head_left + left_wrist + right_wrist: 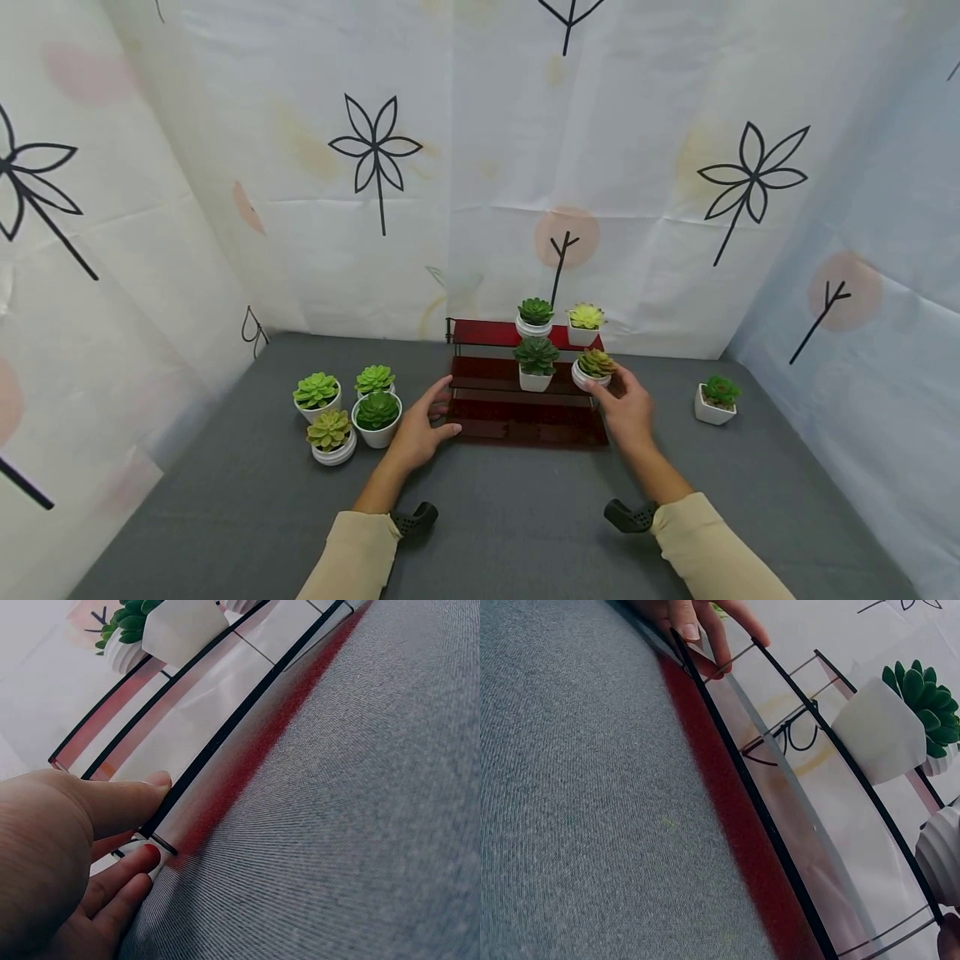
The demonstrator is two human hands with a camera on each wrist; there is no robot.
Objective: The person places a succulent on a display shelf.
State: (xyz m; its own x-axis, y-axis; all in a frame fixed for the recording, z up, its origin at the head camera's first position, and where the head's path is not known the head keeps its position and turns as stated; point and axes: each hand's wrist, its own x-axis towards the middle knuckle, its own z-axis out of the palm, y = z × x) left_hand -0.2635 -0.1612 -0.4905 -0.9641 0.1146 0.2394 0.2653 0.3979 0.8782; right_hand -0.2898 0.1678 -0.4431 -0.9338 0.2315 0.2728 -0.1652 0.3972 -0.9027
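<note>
While at rack's (pixel 487 374) end, ribbed pot (pixel 584 377) within right grip (pixel 628 410)

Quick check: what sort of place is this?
Likely a staged tabletop set rather than a lived-in room: printed sheets hang around a grey tabletop, which holds a red tiered rack and small potted succulents.

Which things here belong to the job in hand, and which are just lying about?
In the job, apparently:
red shelf
potted plant in the right hand
three plants on the shelf

Lying about, perhaps waiting:
four plants at left
one plant at right
</note>
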